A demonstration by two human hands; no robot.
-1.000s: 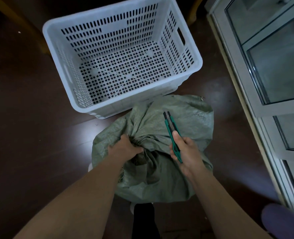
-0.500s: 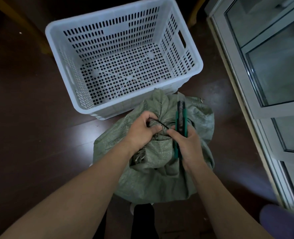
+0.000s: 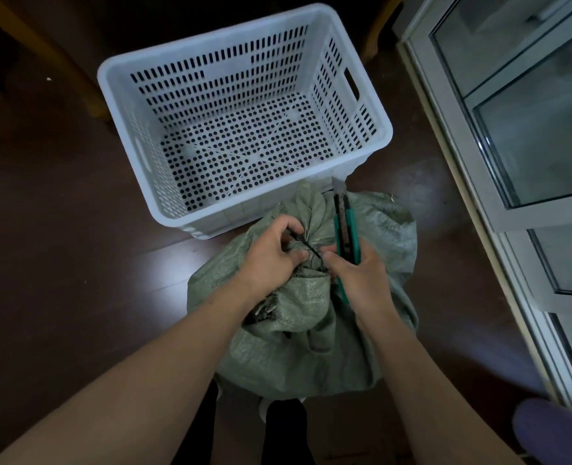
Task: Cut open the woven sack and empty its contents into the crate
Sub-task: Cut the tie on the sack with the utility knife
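A green woven sack (image 3: 314, 347) stands on the dark floor right in front of me, its neck bunched and bound by a thin black tie (image 3: 306, 247). My left hand (image 3: 271, 256) grips the gathered neck and pinches the tie. My right hand (image 3: 358, 276) holds a green utility knife (image 3: 345, 229) pointing away from me, blade out near the crate wall; its fingertips also touch the tie. The white perforated plastic crate (image 3: 371, 105) sits just beyond the sack and nothing shows inside it.
A glass door with a pale metal frame (image 3: 472, 176) runs along the right side. Wooden furniture legs (image 3: 59, 68) stand at the upper left. A purple slipper (image 3: 553, 431) shows at the bottom right corner. Dark wooden floor spreads to the left.
My left hand moved up from the sack's folds to the tied neck and took hold of the tie. My right hand swung the knife upright and came in beside the neck.
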